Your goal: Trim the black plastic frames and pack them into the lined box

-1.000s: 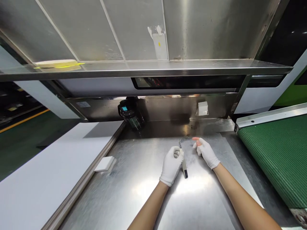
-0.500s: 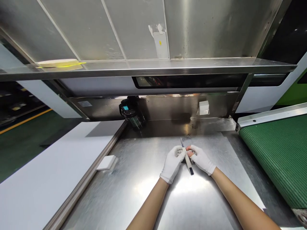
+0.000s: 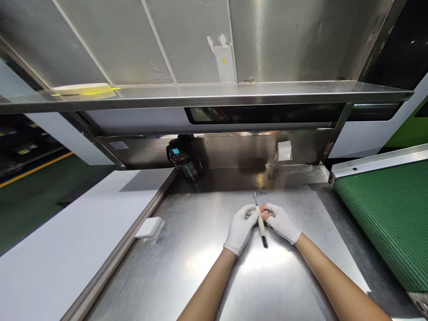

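Observation:
A slim utility knife (image 3: 261, 227) with a pale handle, a dark butt end and a thin metal blade pointing away from me is held above the steel table (image 3: 207, 267). My left hand (image 3: 240, 227), in a white glove, is closed around the upper part of the handle. My right hand (image 3: 281, 221), also gloved with bare fingertips, pinches the knife just below the blade from the right side. Both hands meet at the knife over the middle of the table.
A green ribbed conveyor belt (image 3: 388, 214) runs along the right. A white panel (image 3: 67, 240) lies at the left, with a small white block (image 3: 148, 227) by its edge. A black device (image 3: 182, 158) and a small white box (image 3: 283, 150) sit under the steel shelf (image 3: 207, 96).
My right hand came in from the right and took hold of the knife beside my left hand. The knife's butt end has swung slightly, the blade staying pointed away.

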`<move>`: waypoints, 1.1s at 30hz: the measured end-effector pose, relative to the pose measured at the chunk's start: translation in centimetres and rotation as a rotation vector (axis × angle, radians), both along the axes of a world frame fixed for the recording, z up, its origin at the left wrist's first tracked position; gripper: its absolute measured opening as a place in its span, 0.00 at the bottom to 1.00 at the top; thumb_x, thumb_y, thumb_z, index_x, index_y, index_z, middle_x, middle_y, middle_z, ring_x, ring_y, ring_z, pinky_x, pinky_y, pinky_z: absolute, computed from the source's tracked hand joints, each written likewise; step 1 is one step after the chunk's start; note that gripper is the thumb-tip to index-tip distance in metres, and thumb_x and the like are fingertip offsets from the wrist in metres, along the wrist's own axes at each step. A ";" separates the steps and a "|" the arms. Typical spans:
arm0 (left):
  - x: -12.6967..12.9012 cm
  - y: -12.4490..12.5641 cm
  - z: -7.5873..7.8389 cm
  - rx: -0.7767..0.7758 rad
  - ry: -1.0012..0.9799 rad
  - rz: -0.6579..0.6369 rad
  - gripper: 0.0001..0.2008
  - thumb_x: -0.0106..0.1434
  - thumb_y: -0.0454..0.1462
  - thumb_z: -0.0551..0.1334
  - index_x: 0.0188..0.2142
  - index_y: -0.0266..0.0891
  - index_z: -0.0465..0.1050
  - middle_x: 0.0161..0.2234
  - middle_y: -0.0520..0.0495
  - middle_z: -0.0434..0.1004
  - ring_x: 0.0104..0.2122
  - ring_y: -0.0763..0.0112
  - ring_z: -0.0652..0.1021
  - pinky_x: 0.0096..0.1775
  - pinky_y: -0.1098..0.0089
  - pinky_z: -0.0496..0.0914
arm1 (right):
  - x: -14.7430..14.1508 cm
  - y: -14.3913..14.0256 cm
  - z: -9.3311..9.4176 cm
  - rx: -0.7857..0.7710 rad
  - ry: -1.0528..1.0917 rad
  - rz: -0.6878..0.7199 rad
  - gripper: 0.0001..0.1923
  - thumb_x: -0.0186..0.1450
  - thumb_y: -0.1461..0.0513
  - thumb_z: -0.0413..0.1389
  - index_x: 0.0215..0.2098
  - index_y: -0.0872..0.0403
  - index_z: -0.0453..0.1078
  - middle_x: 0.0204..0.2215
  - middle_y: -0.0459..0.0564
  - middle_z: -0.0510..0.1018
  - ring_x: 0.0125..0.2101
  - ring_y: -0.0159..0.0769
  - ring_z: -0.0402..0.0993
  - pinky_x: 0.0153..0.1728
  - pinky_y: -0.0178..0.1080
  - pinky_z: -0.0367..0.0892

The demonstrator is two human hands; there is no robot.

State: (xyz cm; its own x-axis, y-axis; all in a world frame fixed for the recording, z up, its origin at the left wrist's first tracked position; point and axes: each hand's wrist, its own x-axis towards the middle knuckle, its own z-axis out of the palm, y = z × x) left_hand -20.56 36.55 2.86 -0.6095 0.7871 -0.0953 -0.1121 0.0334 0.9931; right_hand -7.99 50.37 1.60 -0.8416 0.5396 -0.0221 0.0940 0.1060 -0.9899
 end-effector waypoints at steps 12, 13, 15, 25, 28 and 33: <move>-0.2 0.2 -1.0 -0.072 0.105 0.042 0.17 0.64 0.51 0.77 0.34 0.44 0.79 0.29 0.50 0.78 0.32 0.65 0.76 0.37 0.66 0.71 | 0.1 0.4 -0.4 0.038 -0.010 0.013 0.17 0.63 0.46 0.62 0.39 0.50 0.74 0.33 0.45 0.78 0.33 0.38 0.67 0.38 0.42 0.65; -0.2 0.2 -0.9 -0.077 0.115 0.042 0.17 0.64 0.51 0.77 0.33 0.44 0.78 0.29 0.50 0.78 0.32 0.65 0.76 0.37 0.66 0.71 | 0.0 0.4 -0.4 0.041 -0.011 0.013 0.17 0.63 0.46 0.62 0.39 0.50 0.74 0.33 0.45 0.78 0.33 0.38 0.67 0.38 0.42 0.65; -0.2 0.1 -0.8 -0.082 0.127 0.037 0.16 0.65 0.51 0.76 0.32 0.44 0.78 0.29 0.50 0.78 0.32 0.64 0.76 0.37 0.65 0.72 | 0.0 0.4 -0.5 0.044 -0.013 0.013 0.18 0.63 0.46 0.62 0.39 0.50 0.74 0.33 0.46 0.78 0.33 0.38 0.67 0.38 0.42 0.66; 0.0 -0.1 -0.1 -0.111 0.151 0.001 0.18 0.63 0.55 0.72 0.39 0.44 0.84 0.33 0.47 0.85 0.33 0.60 0.79 0.39 0.62 0.75 | 0.0 0.6 -1.0 0.058 -0.025 -0.009 0.19 0.63 0.44 0.62 0.39 0.50 0.75 0.31 0.43 0.76 0.34 0.39 0.68 0.40 0.42 0.65; 0.1 -0.1 -0.2 -0.118 0.153 -0.022 0.20 0.63 0.53 0.71 0.44 0.41 0.86 0.35 0.46 0.88 0.34 0.59 0.81 0.41 0.61 0.76 | -0.2 0.8 -1.2 0.063 -0.015 -0.027 0.18 0.62 0.44 0.63 0.36 0.49 0.72 0.30 0.43 0.75 0.35 0.40 0.69 0.41 0.42 0.64; 0.4 0.0 -0.4 -0.119 0.124 -0.066 0.22 0.62 0.51 0.75 0.49 0.41 0.88 0.40 0.42 0.91 0.38 0.56 0.85 0.42 0.60 0.78 | -0.3 1.0 -1.3 0.054 -0.002 -0.042 0.18 0.61 0.44 0.63 0.36 0.49 0.70 0.29 0.42 0.73 0.33 0.39 0.67 0.40 0.41 0.62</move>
